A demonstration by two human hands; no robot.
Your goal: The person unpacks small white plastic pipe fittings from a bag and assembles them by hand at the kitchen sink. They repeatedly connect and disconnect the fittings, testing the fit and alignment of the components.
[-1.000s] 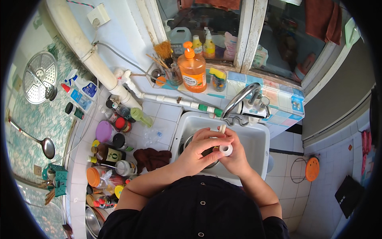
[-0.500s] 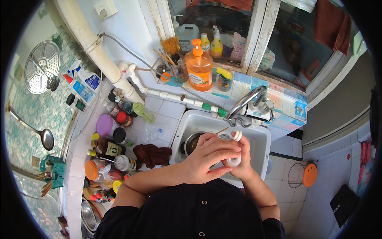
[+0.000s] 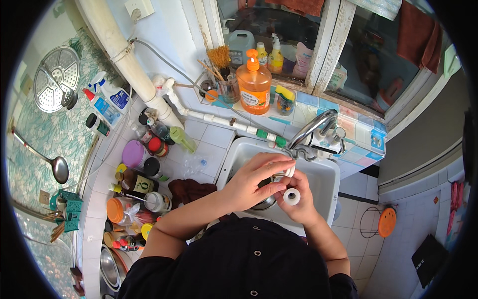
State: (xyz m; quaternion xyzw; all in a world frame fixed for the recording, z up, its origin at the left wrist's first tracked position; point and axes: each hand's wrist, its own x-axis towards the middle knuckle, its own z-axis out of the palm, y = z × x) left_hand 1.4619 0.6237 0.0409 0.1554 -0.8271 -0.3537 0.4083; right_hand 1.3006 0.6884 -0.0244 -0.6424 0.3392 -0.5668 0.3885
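Over the sink [image 3: 326, 199], both my hands are close together around white plastic fittings. My left hand [image 3: 256, 183] has its thumb and fingers closed at a small white ringed piece [image 3: 290, 172]. Under it, my right hand [image 3: 300, 203] is wrapped around a white cylindrical piece [image 3: 292, 197] whose round end with a dark centre faces up. Whether the two white pieces are joined is hidden by my fingers. Below my hands a metal pot [image 3: 266, 203] shows partly in the sink. Just beyond my hands is the chrome faucet [image 3: 313, 124].
Behind the sink, an orange pump bottle [image 3: 254, 87] and a sponge in a jar [image 3: 285, 101] stand on the ledge. A brown cloth [image 3: 191, 193] lies on the left counter beside several jars and bottles. Pipes [image 3: 214, 119] run along the wall.
My left hand has lifted and shifted slightly away from me, its fingers now at the ringed piece. The white cylinder's end has turned upward. The view has shifted slightly.
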